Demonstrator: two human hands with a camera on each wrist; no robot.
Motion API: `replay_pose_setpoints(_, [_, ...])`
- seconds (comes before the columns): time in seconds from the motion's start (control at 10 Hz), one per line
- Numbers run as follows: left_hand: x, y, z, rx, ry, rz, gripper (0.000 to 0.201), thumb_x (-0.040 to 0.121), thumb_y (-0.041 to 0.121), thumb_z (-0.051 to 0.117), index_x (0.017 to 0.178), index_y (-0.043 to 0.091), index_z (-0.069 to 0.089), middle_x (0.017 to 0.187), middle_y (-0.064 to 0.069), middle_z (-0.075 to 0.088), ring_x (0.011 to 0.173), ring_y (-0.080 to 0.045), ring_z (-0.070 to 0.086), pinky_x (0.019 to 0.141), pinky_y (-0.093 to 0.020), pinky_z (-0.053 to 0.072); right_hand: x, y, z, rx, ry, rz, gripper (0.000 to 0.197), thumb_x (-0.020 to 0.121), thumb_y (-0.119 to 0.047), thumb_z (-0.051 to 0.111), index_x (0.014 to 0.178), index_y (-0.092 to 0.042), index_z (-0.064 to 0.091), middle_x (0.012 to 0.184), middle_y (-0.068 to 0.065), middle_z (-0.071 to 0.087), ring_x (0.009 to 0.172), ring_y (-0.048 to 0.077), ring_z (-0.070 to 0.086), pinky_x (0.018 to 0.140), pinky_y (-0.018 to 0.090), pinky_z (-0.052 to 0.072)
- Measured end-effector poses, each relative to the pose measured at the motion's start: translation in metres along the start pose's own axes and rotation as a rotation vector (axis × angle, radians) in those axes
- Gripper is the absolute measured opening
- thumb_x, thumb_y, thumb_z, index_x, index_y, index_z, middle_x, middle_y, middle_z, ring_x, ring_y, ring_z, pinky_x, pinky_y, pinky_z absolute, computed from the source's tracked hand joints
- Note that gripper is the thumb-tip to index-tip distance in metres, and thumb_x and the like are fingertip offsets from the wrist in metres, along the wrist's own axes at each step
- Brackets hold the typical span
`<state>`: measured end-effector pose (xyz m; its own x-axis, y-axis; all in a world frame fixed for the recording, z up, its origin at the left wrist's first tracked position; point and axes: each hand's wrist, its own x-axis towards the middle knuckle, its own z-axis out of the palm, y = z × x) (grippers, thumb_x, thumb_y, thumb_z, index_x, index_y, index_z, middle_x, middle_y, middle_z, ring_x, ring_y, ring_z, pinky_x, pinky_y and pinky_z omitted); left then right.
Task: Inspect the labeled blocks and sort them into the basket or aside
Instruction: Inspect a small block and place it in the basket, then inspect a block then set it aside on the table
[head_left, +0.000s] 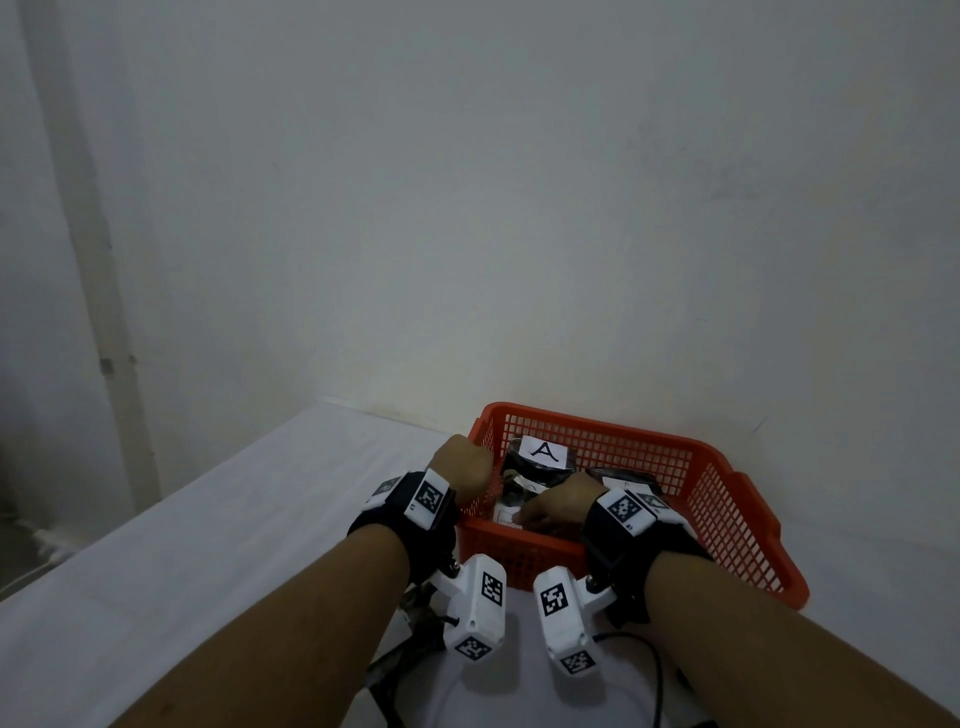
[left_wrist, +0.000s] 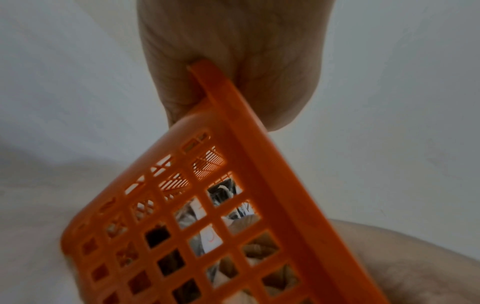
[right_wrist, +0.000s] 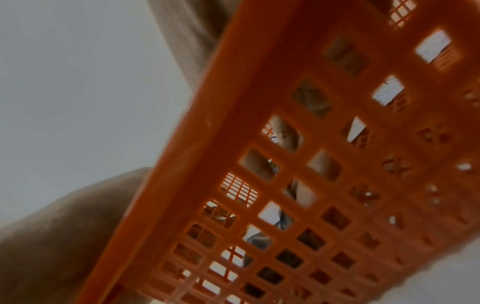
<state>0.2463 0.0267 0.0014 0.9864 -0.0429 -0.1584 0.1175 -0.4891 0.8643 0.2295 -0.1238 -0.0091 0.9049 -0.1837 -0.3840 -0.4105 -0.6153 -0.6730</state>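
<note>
**Both hands at the orange basket**

From the head view we see the orange basket (head_left: 727, 499) on the white table (head_left: 208, 545), holding a dark block labelled A (head_left: 543, 452). Our left hand (head_left: 462, 467) grips its left rim; the left wrist view shows the rim clamped in the palm. Our right hand (head_left: 563, 504) reaches inside, and we cannot tell its grip; its wrist view shows only mesh.

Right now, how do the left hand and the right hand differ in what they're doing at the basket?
The left hand grips the orange basket rim at its left corner; the right hand reaches over the near wall among the blocks. What the right hand holds is hidden. Both wear marker wrist rigs.
</note>
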Motion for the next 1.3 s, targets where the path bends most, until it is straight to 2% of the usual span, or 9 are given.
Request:
replay_pose_setpoints(0.2, [0.004,-0.001,0.000,-0.119,0.001,-0.074,0.035,0.102,0.005,0.046,0.131,-0.012,0.057,0.130,-0.029,0.063,0.060,-0.011,0.053,0.039,-0.008,0.044,-0.001,0.001,0.005,-0.044,0.003,-0.068,0.045,0.084,-0.022,0.084,0.120,0.001,0.071,0.125,0.014,0.073,0.118,0.031,0.070,0.096,0.034,0.058])
replay_pose_setpoints(0.3, [0.006,-0.002,-0.001,0.173,-0.030,0.058,0.036,0.106,0.009,0.039,0.129,-0.011,0.058,0.131,-0.028,0.062,0.091,-0.027,0.068,0.076,-0.022,0.058,-0.003,0.000,0.004,-0.036,0.004,-0.066,0.035,0.083,-0.020,0.086,0.110,-0.001,0.076,0.112,0.014,0.078,0.105,0.028,0.075,0.097,0.041,0.060])
replay_pose_setpoints(0.4, [0.009,-0.004,0.000,0.149,-0.013,0.051,0.035,0.104,0.009,0.043,0.129,-0.011,0.058,0.130,-0.028,0.064,0.079,-0.023,0.066,0.071,-0.030,0.056,-0.002,0.003,0.004,-0.046,0.062,-0.071,0.039,0.083,-0.020,0.085,0.113,0.001,0.074,0.111,0.008,0.077,0.108,0.028,0.074,0.092,0.035,0.061])
replay_pose_setpoints(0.6, [-0.005,0.006,-0.006,0.369,-0.048,0.095,0.037,0.109,0.011,0.036,0.128,-0.012,0.057,0.135,-0.028,0.060,0.122,-0.040,0.060,0.100,-0.038,0.048,-0.028,0.001,-0.010,-0.207,0.293,-0.210,0.021,0.084,-0.020,0.076,0.088,0.001,0.077,0.090,0.014,0.079,0.080,0.030,0.077,0.066,0.039,0.065])
replay_pose_setpoints(0.7, [-0.001,0.004,-0.009,0.230,-0.046,0.047,0.036,0.107,0.017,0.040,0.120,-0.008,0.062,0.131,-0.028,0.062,0.119,-0.040,0.062,0.089,-0.039,0.052,-0.054,0.004,-0.021,-0.131,0.355,-0.337,0.015,0.088,-0.015,0.071,0.084,-0.006,0.083,0.084,0.013,0.080,0.071,0.032,0.076,0.061,0.043,0.066])
replay_pose_setpoints(0.9, [-0.025,0.008,-0.034,0.297,0.010,0.125,0.045,0.101,0.038,0.047,0.100,-0.004,0.066,0.102,-0.020,0.066,0.079,-0.025,0.059,0.056,-0.026,0.041,-0.117,0.011,-0.020,-0.113,0.411,-0.593,0.004,0.089,-0.019,0.075,0.093,-0.020,0.076,0.073,-0.006,0.066,0.061,0.004,0.059,0.050,0.010,0.037])
replay_pose_setpoints(1.1, [-0.063,-0.012,-0.067,0.507,0.065,0.268,0.035,0.098,0.037,0.055,0.085,0.006,0.064,0.093,-0.009,0.064,0.087,-0.026,0.060,0.082,-0.037,0.051,-0.164,0.017,0.014,-0.079,0.287,-0.752,0.023,0.087,-0.022,0.077,0.109,-0.023,0.073,0.093,-0.009,0.072,0.083,0.004,0.068,0.067,0.019,0.055])
replay_pose_setpoints(1.2, [-0.092,-0.028,-0.075,0.630,0.047,0.288,0.027,0.097,0.038,0.058,0.085,0.014,0.057,0.089,-0.005,0.058,0.083,-0.022,0.055,0.079,-0.032,0.046,-0.179,0.020,0.035,-0.123,0.194,-0.768,0.032,0.087,-0.021,0.079,0.118,-0.023,0.070,0.100,-0.008,0.071,0.092,0.007,0.068,0.083,0.025,0.059])
replay_pose_setpoints(1.3, [-0.116,-0.044,-0.078,0.698,-0.010,0.240,0.042,0.094,0.043,0.063,0.105,0.003,0.073,0.103,-0.009,0.072,0.098,-0.024,0.068,0.091,-0.037,0.053,-0.179,0.022,0.053,-0.243,0.075,-0.741,0.048,0.088,-0.024,0.079,0.133,-0.024,0.062,0.119,-0.005,0.069,0.109,0.012,0.065,0.098,0.032,0.056])
